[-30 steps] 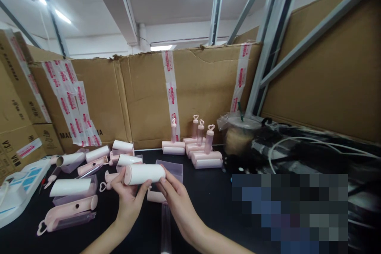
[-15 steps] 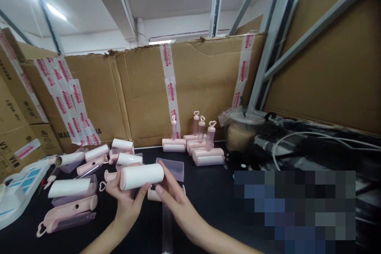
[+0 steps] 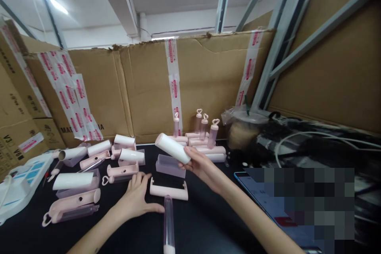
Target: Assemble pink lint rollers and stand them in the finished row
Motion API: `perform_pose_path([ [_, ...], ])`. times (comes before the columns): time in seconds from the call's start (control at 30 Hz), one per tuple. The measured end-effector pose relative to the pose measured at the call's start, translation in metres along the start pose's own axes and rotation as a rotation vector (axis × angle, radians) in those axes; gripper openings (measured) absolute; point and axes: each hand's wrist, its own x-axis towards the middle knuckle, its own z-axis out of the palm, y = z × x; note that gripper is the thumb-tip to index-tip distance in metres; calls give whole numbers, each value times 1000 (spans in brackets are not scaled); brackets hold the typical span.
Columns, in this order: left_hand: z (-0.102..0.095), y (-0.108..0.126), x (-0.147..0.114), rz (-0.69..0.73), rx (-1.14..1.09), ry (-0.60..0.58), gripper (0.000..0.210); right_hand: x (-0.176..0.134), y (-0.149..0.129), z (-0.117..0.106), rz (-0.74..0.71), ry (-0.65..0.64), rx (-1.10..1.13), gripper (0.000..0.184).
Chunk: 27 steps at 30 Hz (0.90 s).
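Note:
My right hand (image 3: 198, 162) grips one end of a white lint roller refill (image 3: 172, 147), raised and tilted above the table. Fingers spread, my left hand (image 3: 138, 198) is low over the black tabletop and holds nothing. Just right of its thumb lies a pink lint roller frame (image 3: 169, 193) with a clear handle (image 3: 168, 222) pointing toward me. Beyond the left hand's fingertips rests another pink frame (image 3: 122, 171) with a heart-shaped loop. A clear lilac cover (image 3: 170, 165) sits behind the raised refill.
Several assembled pink lint rollers (image 3: 208, 143) stand at the back against the cardboard wall (image 3: 149, 87). More refills (image 3: 74, 181) and pink frames (image 3: 74, 202) lie at left, beside a white power strip (image 3: 26, 182). A phone (image 3: 268, 198) and lidded cup (image 3: 242, 127) are on the right.
The refill was between both hands; now the right hand alone has it, higher and tilted. My left hand has let go and moved down toward the frame in front.

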Motion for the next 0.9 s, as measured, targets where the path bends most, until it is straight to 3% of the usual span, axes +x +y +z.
perform_pose_path([
  [0.07, 2, -5, 3, -7, 17, -28, 56, 1, -3, -6, -23, 25, -62, 27],
  [0.13, 3, -5, 7, -29, -122, -79, 47, 3, -5, -10, -36, 57, -162, 26],
  [0.27, 3, 10, 10, -122, -639, -252, 48, 4, -6, -10, -29, 119, -388, 33],
  [0.43, 1, 24, 4, -170, -1005, -301, 61, 4, 5, -1, -59, 44, -518, 34],
  [0.63, -1, 26, 5, -204, -1102, -198, 47, 1, 13, 6, -218, -22, -688, 30],
  [0.8, 2, 28, 6, -265, -1093, -282, 47, 1, 19, 7, -188, -25, -682, 32],
  [0.9, 6, 23, 9, -319, -1092, -271, 49, 3, 28, 6, -199, 24, -740, 30],
])
